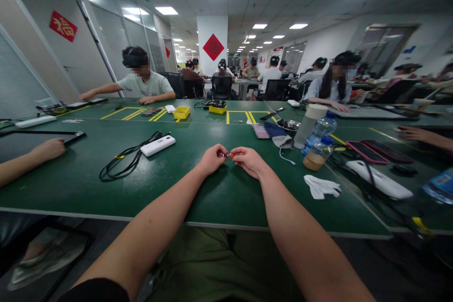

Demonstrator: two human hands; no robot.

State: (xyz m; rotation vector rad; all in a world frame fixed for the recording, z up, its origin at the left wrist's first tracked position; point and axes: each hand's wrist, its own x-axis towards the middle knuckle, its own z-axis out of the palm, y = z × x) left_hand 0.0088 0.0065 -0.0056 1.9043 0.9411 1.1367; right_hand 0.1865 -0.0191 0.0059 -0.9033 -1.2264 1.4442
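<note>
Both of my hands are held close together just over the green table [170, 198], thumbs and fingertips pinched. My left hand [212, 159] is closed on a small shiny metallic piece [225, 155], mostly covered by the fingers. Between the fingertips of my right hand [248, 160] is a small orange piece [232, 155]. The two pieces face each other across a narrow gap, and both are too small to tell their kind.
A white power bank [157, 146] with a coiled black cable [122, 163] lies to the left. On the right are a crumpled white tissue [321, 187], plastic bottles [318, 153] and a grey-white cylinder [308, 127]. Yellow trays [181, 113] stand farther back. Co-workers sit around the table.
</note>
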